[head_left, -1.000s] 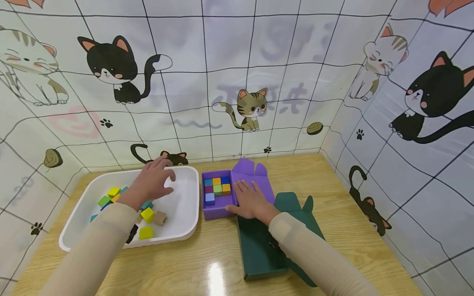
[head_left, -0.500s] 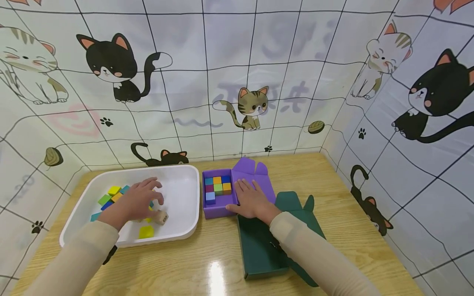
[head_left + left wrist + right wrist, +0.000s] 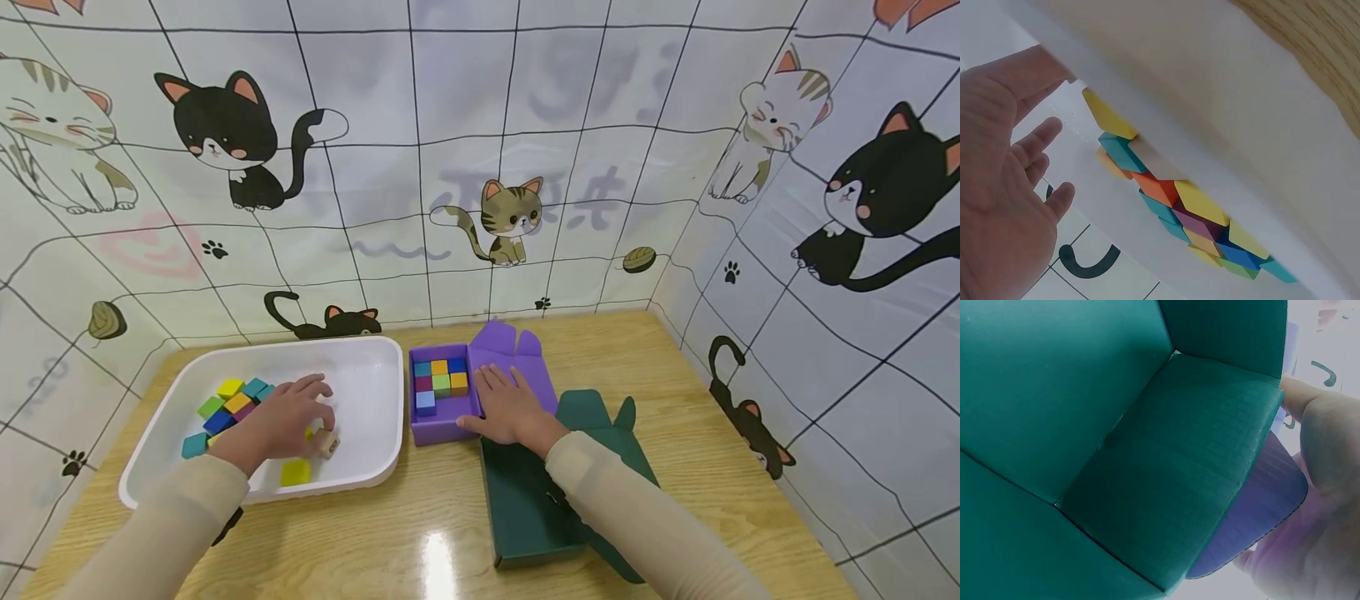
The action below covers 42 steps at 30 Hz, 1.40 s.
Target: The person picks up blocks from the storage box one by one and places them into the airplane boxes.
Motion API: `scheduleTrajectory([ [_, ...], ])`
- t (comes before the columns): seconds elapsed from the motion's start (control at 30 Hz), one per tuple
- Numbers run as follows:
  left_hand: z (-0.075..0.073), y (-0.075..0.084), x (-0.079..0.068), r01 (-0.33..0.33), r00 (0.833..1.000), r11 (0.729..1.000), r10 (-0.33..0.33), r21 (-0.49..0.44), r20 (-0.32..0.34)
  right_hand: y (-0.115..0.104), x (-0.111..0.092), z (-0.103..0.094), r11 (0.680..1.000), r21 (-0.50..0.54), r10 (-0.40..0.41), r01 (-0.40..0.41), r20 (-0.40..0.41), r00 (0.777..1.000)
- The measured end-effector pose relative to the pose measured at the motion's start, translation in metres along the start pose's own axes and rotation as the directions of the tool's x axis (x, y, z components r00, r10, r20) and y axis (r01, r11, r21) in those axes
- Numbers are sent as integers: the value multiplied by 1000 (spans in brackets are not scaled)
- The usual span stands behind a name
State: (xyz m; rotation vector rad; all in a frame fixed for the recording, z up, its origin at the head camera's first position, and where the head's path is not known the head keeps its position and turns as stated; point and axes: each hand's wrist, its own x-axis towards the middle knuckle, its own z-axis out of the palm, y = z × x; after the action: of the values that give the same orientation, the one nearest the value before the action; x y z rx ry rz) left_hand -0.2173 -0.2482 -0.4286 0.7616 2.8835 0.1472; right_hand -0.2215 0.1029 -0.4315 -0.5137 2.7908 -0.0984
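Observation:
My left hand [image 3: 288, 417] reaches down into the white tray [image 3: 375, 467], over loose coloured cubes. Its fingers bend, and in the left wrist view the foremost fingertips are hidden behind the tray's rim, so I cannot tell whether they pinch a cube. A plain wooden cube [image 3: 327, 443] and a yellow cube [image 3: 296, 472] lie beside this hand. My right hand [image 3: 510, 410] rests with extended fingers on the purple box [image 3: 438, 432], at the side where its opened lid [image 3: 528, 360] folds out. Coloured cubes [image 3: 441, 384] sit in rows inside that box, toward its back.
A dark green box [image 3: 525, 508] with opened flaps lies under my right forearm, in front of the purple lid. More cubes [image 3: 219, 420] are heaped at the tray's left. Cat-printed sheeting [image 3: 465, 100] stands behind and at both sides of the wooden table [image 3: 397, 542].
My left hand has come down and to the left, from above the tray's back edge to the cubes. Over the last half second it shifts only slightly. The right hand stays put.

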Motion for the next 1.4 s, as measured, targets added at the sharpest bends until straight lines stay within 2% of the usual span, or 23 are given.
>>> scheduleTrajectory([
  [0.37, 3, 1, 1, -30, 999, 999, 31, 39, -19, -1, -1, 1, 1000, 4, 2, -2, -5, 1000],
  [0.57, 0, 0, 4, -16, 999, 999, 18, 43, -38, -1, 0, 1, 1000, 4, -4, 4, -9, 1000],
  [0.77, -14, 3, 10, -2, 995, 999, 5, 35, -100, 0, -1, 1, 1000, 3, -6, 6, -8, 1000],
  [1.1, -37, 11, 24, -14, 977, 1000, 11, -15, -212, 0, -2, 1, 1000, -11, -14, 14, -17, 1000],
  [1.27, -48, 24, 33, -1, 973, 1000, -6, -28, -230, 1, -2, 2, 1000, -15, -22, 22, -33, 999],
  [1.4, -55, 38, 45, -29, 968, 999, 23, -19, -252, 3, -1, 3, 1000, -17, -23, 22, -45, 999],
])
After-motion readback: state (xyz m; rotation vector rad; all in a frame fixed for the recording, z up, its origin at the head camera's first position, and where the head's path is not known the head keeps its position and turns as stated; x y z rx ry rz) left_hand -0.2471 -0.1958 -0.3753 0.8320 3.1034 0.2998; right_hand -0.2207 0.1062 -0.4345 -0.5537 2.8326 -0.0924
